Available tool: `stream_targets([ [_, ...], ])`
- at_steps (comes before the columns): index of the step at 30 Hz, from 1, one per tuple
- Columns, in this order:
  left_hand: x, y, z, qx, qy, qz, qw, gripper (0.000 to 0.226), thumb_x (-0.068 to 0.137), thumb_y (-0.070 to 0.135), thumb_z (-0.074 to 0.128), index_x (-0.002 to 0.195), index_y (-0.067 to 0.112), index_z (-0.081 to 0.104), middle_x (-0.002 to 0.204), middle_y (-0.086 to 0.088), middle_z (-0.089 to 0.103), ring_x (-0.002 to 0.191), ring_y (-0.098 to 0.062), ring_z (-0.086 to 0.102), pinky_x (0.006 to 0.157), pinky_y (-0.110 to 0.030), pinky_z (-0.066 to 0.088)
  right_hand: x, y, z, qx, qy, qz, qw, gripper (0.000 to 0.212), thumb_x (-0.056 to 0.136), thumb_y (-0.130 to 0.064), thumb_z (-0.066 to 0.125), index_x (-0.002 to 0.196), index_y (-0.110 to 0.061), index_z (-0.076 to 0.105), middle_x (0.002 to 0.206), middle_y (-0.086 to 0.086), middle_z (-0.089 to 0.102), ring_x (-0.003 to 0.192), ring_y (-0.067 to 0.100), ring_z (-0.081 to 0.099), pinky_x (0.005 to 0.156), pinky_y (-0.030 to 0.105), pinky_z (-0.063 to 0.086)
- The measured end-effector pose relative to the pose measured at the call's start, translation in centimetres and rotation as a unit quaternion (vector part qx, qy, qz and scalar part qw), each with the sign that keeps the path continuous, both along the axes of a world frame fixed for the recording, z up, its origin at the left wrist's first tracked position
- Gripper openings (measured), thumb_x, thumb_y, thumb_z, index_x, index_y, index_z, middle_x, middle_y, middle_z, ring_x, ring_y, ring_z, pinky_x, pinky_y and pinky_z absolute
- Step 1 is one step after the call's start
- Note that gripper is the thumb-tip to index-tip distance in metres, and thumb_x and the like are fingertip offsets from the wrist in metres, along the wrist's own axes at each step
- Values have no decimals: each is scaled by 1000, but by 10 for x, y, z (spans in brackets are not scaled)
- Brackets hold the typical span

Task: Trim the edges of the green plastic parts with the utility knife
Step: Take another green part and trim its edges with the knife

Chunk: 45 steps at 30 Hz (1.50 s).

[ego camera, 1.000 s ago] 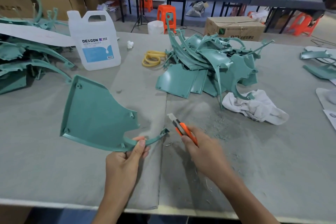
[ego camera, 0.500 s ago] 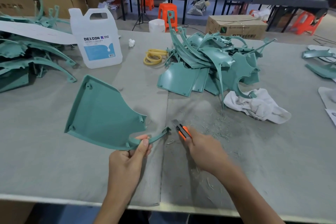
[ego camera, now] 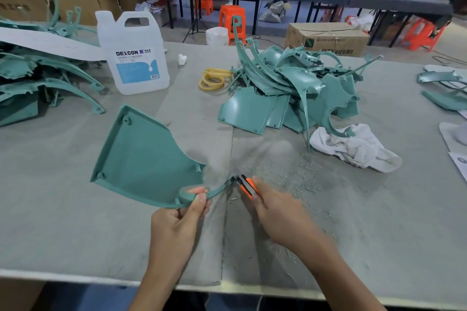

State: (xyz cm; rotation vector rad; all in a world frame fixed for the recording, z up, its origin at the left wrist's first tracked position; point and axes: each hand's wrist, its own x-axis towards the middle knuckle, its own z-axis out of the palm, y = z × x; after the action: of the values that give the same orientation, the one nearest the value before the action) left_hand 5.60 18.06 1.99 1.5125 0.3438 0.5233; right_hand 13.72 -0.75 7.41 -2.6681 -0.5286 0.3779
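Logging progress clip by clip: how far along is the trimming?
Done: plastic shavings litter the table, so some trimming has happened. In hand: the left hand pinches one green part; the right hand holds the utility knife at its curved tip. Left: the centre heap and left heap; which is trimmed cannot be told.

jug point(ego camera: 134, 58) left of parts pile point(ego camera: 290, 93); rag point(ego camera: 353, 146) before it.

Open table point(ego camera: 366, 230) lies right of the right hand point(ego camera: 275, 209); the green part pile point(ego camera: 290, 88) and white rag point(ego camera: 353, 146) crowd beyond.
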Motion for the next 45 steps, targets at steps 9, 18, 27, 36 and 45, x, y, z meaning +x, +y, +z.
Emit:
stream_targets([
  [9, 1, 1, 9, -37, 21, -17, 999, 13, 85, 36, 73, 95, 33, 80, 90, -2, 79, 90, -20, 76, 79, -24, 59, 3, 2, -6, 193, -33, -69, 978, 35, 104, -48, 47, 138, -45, 45, 96, -12, 65, 81, 16, 64, 68, 34, 44],
  [18, 1, 4, 29, -239, 50, -65, 967, 17, 78, 7, 65, 88, 7, 52, 68, -19, 66, 57, -22, 62, 49, -28, 51, 3, 3, 3, 376, 25, -93, 922, 16, 87, -50, 70, 96, -49, 57, 80, -7, 64, 57, 22, 62, 46, 33, 54],
  [27, -12, -17, 58, -470, 104, -229, 846, 12, 76, 19, 65, 75, 18, 53, 43, 6, 26, 34, -11, 28, 31, -21, 26, 1, 13, 27, 494, 58, -35, 867, 29, 90, -19, 73, 101, -40, 57, 71, 6, 52, 60, 24, 55, 49, 43, 55],
  [36, -19, 7, 86, -595, 88, -390, 697, 13, 94, 22, 57, 93, 12, 51, 48, 7, 30, 41, -12, 27, 40, -25, 21, 10, -4, 33, 394, 45, 78, 915, 46, 86, -3, 65, 109, -41, 55, 113, -4, 70, 64, 25, 60, 49, 31, 53],
  [45, -17, -1, 75, -182, 121, -130, 967, 55, 73, 60, 70, 89, 8, 65, 63, -11, 60, 48, -18, 53, 41, -24, 42, 33, -9, 84, 364, -105, 5, 925, 28, 91, -31, 75, 88, -31, 48, 65, 1, 47, 57, 33, 49, 54, 51, 49],
])
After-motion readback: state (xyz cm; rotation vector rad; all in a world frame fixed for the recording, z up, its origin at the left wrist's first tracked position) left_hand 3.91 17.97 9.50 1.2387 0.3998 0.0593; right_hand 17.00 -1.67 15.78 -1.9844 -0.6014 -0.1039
